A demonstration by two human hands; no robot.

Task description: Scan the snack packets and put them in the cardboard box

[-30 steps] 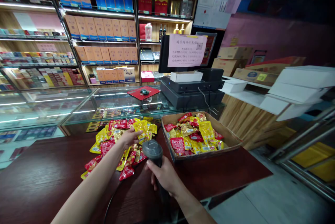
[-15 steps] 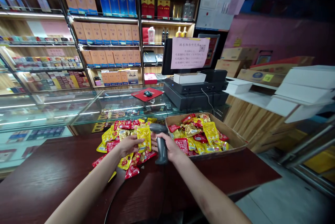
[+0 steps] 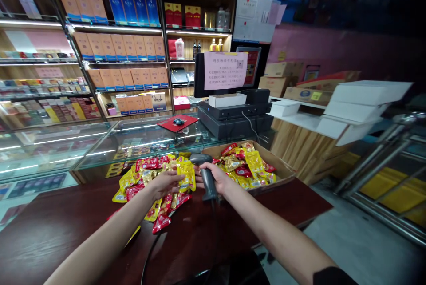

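My left hand (image 3: 165, 184) pinches a yellow snack packet (image 3: 187, 176) by its left side, above the pile. In my right hand (image 3: 218, 178) is a dark grey barcode scanner (image 3: 209, 186), gripped by the handle, with its head pointing left towards the top of that packet. The fingers of both hands come close together behind the packet and scanner. Under and left of my left hand lies a heap of red and yellow snack packets (image 3: 162, 222). To the right of the scanner, an open cardboard box (image 3: 284, 172) holds more such packets (image 3: 254, 164).
A dark red-brown tabletop (image 3: 66, 227) carries heap and box. A black cable (image 3: 149, 256) crosses its front. Behind stand a glass counter (image 3: 100, 145), a red mat (image 3: 166, 124) with a mouse (image 3: 179, 121), and a monitor (image 3: 199, 76). A metal railing (image 3: 362, 178) stands right.
The view has swung to the right, so shelves, monitor and box sit further left. Both hands keep their grips, and the scanner's handle leans slightly more.
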